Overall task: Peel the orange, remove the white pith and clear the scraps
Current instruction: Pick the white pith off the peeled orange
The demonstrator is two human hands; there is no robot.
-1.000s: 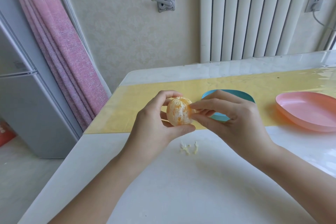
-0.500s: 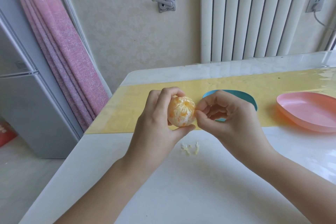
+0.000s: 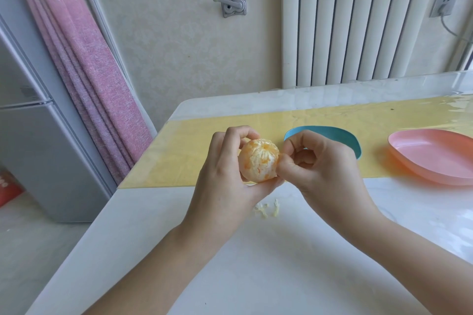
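**Peeled orange held over the table, pith pinched at its side**

The orange (image 3: 259, 160), already stripped of its peel and veined with white pith, is held above the white table (image 3: 256, 263) by the left hand (image 3: 225, 186). It is clamped between the thumb, laid along its underside, and the fingers, curled over its top and far side. The right hand (image 3: 325, 171) is set against the orange's right flank. Its thumb and forefinger are pressed together there, tip to tip, on the fruit's surface, and the remaining fingers are curled in toward the palm. Whether a strand of pith is caught in that pinch cannot be told.

Just below the orange, on the side nearer the person, a few pale pith scraps (image 3: 267, 208) are seen lying on the table, apart from both hands. Behind the orange a yellow mat (image 3: 204, 146) is spread across the table. Behind and to the right of the orange a blue dish (image 3: 343, 135) is set on that mat, partly hidden by the right hand. Farther right of the orange a pink dish (image 3: 430, 156) is placed across the mat's near edge.

Well behind the orange, a metal bracket (image 3: 231, 6) is fixed to the wall, with a white radiator (image 3: 358, 20) and a wall socket (image 3: 444, 5) to the right of it. Off the table, to the left of the orange, a pink curtain (image 3: 84, 59) and a grey fridge (image 3: 38, 135) are seen.
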